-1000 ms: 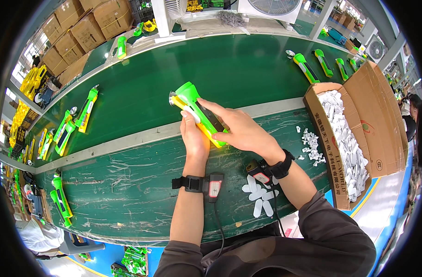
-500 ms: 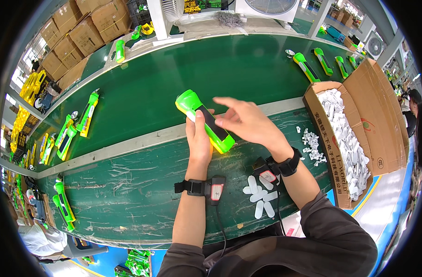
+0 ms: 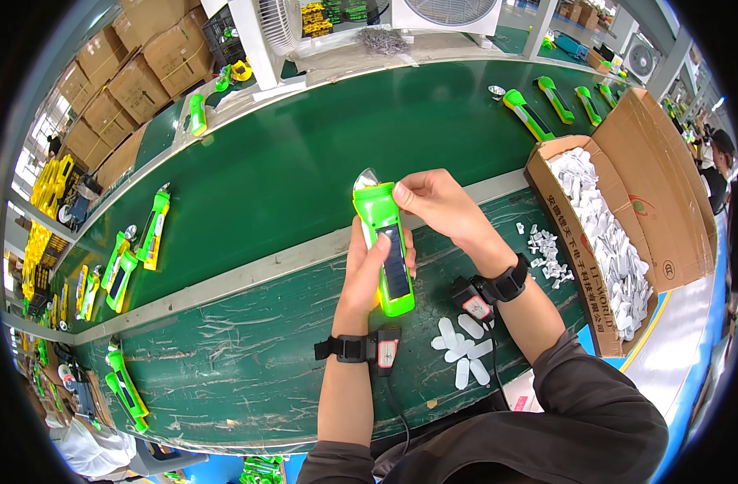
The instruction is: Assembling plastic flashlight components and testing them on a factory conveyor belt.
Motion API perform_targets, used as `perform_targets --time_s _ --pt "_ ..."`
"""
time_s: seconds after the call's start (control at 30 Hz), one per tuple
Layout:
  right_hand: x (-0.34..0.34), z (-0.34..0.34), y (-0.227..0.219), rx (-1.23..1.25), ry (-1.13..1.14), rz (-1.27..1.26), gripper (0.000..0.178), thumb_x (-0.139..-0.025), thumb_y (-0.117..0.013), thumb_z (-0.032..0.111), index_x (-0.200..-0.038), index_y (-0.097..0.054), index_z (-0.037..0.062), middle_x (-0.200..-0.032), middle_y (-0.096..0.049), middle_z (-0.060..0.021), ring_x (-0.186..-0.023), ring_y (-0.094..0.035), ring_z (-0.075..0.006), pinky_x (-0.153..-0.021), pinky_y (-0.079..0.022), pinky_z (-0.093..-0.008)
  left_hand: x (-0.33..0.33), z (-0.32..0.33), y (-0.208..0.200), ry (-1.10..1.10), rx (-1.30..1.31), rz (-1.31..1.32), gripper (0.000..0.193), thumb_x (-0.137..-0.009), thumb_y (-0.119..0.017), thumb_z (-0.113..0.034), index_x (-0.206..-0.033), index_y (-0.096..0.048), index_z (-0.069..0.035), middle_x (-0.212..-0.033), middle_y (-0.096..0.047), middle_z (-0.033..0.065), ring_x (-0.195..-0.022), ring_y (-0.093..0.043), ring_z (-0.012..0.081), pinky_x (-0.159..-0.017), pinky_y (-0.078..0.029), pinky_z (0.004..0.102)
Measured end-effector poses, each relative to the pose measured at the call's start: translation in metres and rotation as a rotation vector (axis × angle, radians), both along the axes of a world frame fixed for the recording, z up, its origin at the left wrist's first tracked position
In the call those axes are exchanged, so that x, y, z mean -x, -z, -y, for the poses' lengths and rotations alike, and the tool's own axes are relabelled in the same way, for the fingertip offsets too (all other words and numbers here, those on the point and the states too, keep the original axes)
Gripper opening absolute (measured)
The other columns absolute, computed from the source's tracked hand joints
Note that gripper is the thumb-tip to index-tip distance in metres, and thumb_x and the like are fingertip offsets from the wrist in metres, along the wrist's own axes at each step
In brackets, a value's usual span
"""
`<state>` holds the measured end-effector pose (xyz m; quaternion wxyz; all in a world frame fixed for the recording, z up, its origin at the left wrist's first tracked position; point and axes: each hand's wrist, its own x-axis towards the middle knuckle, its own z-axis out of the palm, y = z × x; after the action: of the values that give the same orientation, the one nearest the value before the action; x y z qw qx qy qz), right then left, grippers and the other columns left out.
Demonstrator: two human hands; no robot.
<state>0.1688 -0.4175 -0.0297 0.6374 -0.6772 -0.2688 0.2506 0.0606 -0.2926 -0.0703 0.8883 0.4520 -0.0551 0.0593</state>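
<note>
My left hand (image 3: pixel 365 270) is wrapped around the body of a green and yellow flashlight (image 3: pixel 396 270) with a dark panel along its side. The thumb lies across the panel's edge. The flashlight stands nearly upright, its wide head pointing away from me. A shiny silver reflector (image 3: pixel 367 177) sticks out at the head end. At the head's right rim, my right hand (image 3: pixel 441 206) is closed, thumb and curled fingers pressed against it. White oval pieces (image 3: pixel 458 348) lie on the bench between my forearms. Each wrist has a strapped-on device with a cable.
At the right stands an open carton (image 3: pixel 575 242) full of white pieces (image 3: pixel 599 234), with small white bits (image 3: pixel 550 254) scattered beside it. More flashlights lie on the green belt (image 3: pixel 304 129) at left (image 3: pixel 153 230) and far right (image 3: pixel 526 113). A metal rail (image 3: pixel 248 274) divides belt from bench.
The flashlight has turned from a slant to nearly upright, and its reflector now shows. My right hand has moved from above the panel to the head and closed there.
</note>
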Motion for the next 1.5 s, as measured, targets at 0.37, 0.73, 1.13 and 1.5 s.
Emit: perform_targets --time_s 0.37,0.73,1.13,1.5 --pt "0.033 0.003 -0.040 -0.069 -0.097 0.094 0.039 -0.075 -0.078 0.017 -0.101 -0.063 -0.0081 -0.091 -0.068 -0.0134 -0.084 -0.065 -0.0165 -0.081 -0.051 -0.0299 0.011 -0.007 0.002 0.321 0.065 -0.099 0.040 -0.062 -0.069 -0.018 -0.095 -0.053 -0.002 -0.066 -0.057 0.0084 -0.055 -0.055 0.0164 -0.051 -0.044 0.0284" --pt "0.041 -0.002 -0.052 0.057 -0.043 0.259 0.037 -0.073 -0.079 0.021 -0.098 -0.064 -0.0025 -0.087 -0.069 -0.0105 -0.080 -0.065 -0.0155 -0.079 -0.049 -0.0299 0.007 -0.011 0.005 0.370 0.120 -0.076 0.047 -0.049 -0.067 -0.009 -0.093 -0.053 -0.003 -0.064 -0.057 0.0092 -0.054 -0.056 0.0193 -0.053 -0.046 0.0307" --pt "0.068 -0.012 -0.047 0.081 0.211 0.409 0.058 -0.060 -0.081 0.042 -0.091 -0.064 -0.0046 -0.074 -0.064 -0.0159 -0.069 -0.065 -0.0311 -0.064 -0.051 -0.0341 0.017 -0.010 -0.007 0.117 0.244 -0.145 0.055 -0.027 -0.056 -0.009 -0.081 -0.059 0.001 -0.059 -0.057 0.0076 -0.050 -0.057 0.0229 -0.050 -0.045 0.0296" --pt "0.038 -0.013 -0.041 -0.064 0.016 -0.205 0.037 -0.079 -0.073 0.023 -0.096 -0.064 -0.0088 -0.073 -0.066 -0.0089 -0.057 -0.061 -0.0116 -0.049 -0.048 -0.0212 0.008 -0.013 0.009 0.400 0.214 -0.119 0.058 -0.058 -0.067 -0.028 -0.103 -0.051 0.003 -0.081 -0.057 0.0112 -0.073 -0.058 0.0230 -0.064 -0.047 0.0328"
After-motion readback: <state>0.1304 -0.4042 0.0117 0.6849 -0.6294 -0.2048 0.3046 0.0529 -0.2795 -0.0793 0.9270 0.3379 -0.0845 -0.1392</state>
